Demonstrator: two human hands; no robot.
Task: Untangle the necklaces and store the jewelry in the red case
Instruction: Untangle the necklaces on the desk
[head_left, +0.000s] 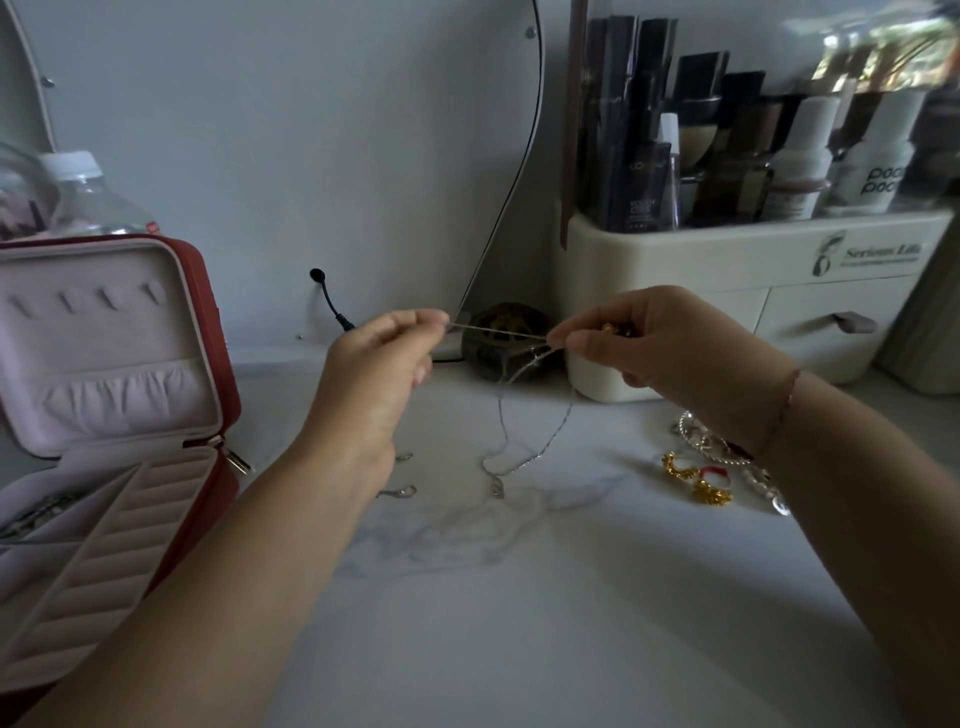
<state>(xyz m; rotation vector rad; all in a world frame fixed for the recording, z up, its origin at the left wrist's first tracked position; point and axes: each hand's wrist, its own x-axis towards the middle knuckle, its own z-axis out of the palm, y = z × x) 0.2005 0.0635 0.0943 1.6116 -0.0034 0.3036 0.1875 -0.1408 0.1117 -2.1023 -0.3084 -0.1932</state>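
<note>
Currently, untangling is under way and storage is largely outstanding. At frame centre, the left hand (374, 364) pinches one end of a taut section of the silver necklace (498, 332) between thumb and fingertips. The right hand (649, 343) pinches the other end, fingers curled. The remaining chain hangs in slack loops down to the marble tabletop (519, 623).

The red case (200, 291) stands open at the left edge of the frame. One lower-left compartment appears to hold a dark item (too blurred to identify). Still loose on the tabletop:
- gold earrings (709, 493) and pearl pieces (698, 439), right of centre
- two small hooks (400, 491), beside the left wrist

Legible writing: the cream cosmetics organizer (675, 270), upper right, reads "Serious Life". A white bottle (878, 171) inside it shows "poc poc", partly cut off. A dark tube appears to read "YOUTH CODE".
</note>
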